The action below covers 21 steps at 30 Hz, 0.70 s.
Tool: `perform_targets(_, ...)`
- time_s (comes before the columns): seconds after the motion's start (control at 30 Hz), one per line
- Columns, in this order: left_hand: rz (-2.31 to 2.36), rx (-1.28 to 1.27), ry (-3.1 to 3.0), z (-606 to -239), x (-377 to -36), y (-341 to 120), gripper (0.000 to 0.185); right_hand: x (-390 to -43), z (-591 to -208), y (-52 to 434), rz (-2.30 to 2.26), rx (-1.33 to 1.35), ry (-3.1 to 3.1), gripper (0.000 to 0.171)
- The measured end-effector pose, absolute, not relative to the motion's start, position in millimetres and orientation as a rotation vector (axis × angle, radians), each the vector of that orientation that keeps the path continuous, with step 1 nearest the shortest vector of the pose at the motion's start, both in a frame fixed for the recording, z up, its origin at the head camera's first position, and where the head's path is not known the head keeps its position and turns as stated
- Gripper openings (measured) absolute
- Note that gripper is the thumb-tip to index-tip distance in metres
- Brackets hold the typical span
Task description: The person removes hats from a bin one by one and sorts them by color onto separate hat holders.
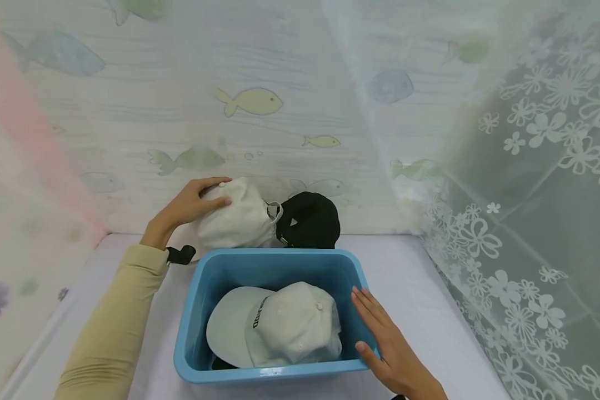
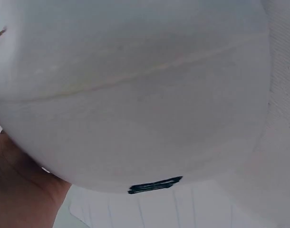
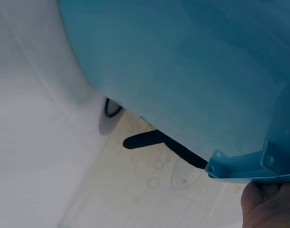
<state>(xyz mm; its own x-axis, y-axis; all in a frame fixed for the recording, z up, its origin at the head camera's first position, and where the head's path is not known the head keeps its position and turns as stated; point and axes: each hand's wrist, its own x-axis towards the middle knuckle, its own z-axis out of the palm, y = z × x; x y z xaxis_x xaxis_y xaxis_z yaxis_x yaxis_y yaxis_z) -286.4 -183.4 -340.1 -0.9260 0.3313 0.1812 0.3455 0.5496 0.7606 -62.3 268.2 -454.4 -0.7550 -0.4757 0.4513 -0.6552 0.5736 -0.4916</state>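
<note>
Over my feed, the left hand (image 1: 192, 203) pinched the white baseball cap (image 1: 240, 219) behind the blue plastic bin (image 1: 275, 373), beside a black cap (image 1: 310, 219); the right hand (image 1: 387, 341) rested, fingers extended, against the bin. I judged this the grasping step, the next move calling for a secure lift

- I read the tub (image 1: 270, 373) as light blue.
- My head view gives the nearer cap (image 1: 300, 328) as white, with dark lettering (image 1: 259, 313).
- The farther cap (image 1: 237, 222) looks off-white to me.
- I get black on the dark cap (image 1: 312, 219), marked with a small pale triangle (image 1: 293, 222).
- I see a tan sleeve (image 1: 115, 316).
- Whitish backdrop (image 1: 290, 50): yellow, green and blue fish.
- Sheer panel (image 1: 540, 289): white flowers.
- Tabletop (image 1: 395, 272): I'd say white.
</note>
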Motion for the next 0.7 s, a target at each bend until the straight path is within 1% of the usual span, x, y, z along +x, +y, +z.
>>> perform_targets(0.17, -1.345, -0.565, -2.715, -342, -280, -186, 0.066, -63, -454, 269, 0.95, 0.938, -2.564, 0.074)
perform_targets(0.37, -1.308, -0.495, -2.56, -351, -266, -197, 0.058, -65, -438, 271, 0.905, 0.963, -2.7, 0.076)
perform_targets(0.53, -1.319, -0.369, -2.436, -368, -250, -214, 0.055, -69, -398, 273, 1.001, 0.942, -3.028, 0.068)
perform_targets(0.6, -1.338, -0.303, -2.409, -377, -244, -220, 0.055, -76, -378, 270, 1.001, 0.98, -3.143, 0.067)
perform_targets(0.7, -1.382, -0.209, -2.395, -392, -238, -228, 0.058, -93, -349, 262, 0.945, 1.114, -3.205, 0.066)
